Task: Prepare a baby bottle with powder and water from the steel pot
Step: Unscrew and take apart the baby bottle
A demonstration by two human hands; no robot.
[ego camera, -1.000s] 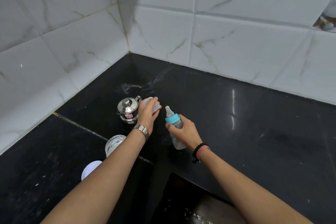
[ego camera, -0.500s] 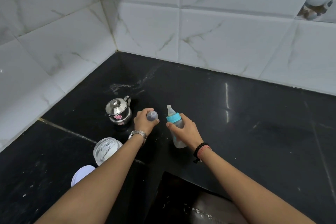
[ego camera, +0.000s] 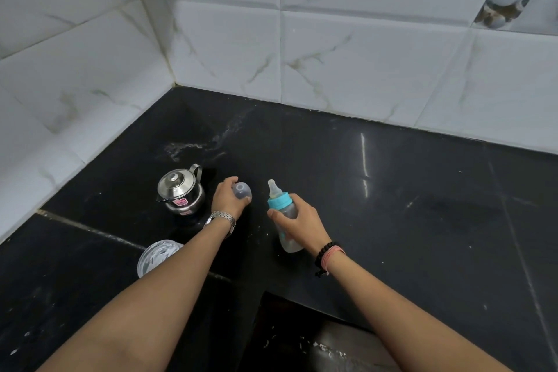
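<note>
My right hand [ego camera: 297, 219] grips the baby bottle [ego camera: 283, 214] around its middle. The bottle is clear, with a blue collar and a teat on top, and it tilts slightly to the left above the black counter. My left hand [ego camera: 228, 201] holds the bottle's clear dome cap [ego camera: 242, 191] low at the counter, just right of the steel pot [ego camera: 180, 192]. The pot stands closed under its lid, with a pink sticker on its side. A clear jar [ego camera: 157, 257] with white powder residue stands open near my left forearm, which hides part of it.
The black counter [ego camera: 392, 205] runs into a corner of white marble-look tiled walls [ego camera: 332, 54]. A dark recess [ego camera: 302, 338] opens at the counter's front edge between my forearms. White streaks mark the counter behind the pot.
My left hand has lowered the dome cap from above the pot's right side down to the counter. The bottle stays in my right hand. The camera view has shifted slightly, hiding the white lid at lower left.
</note>
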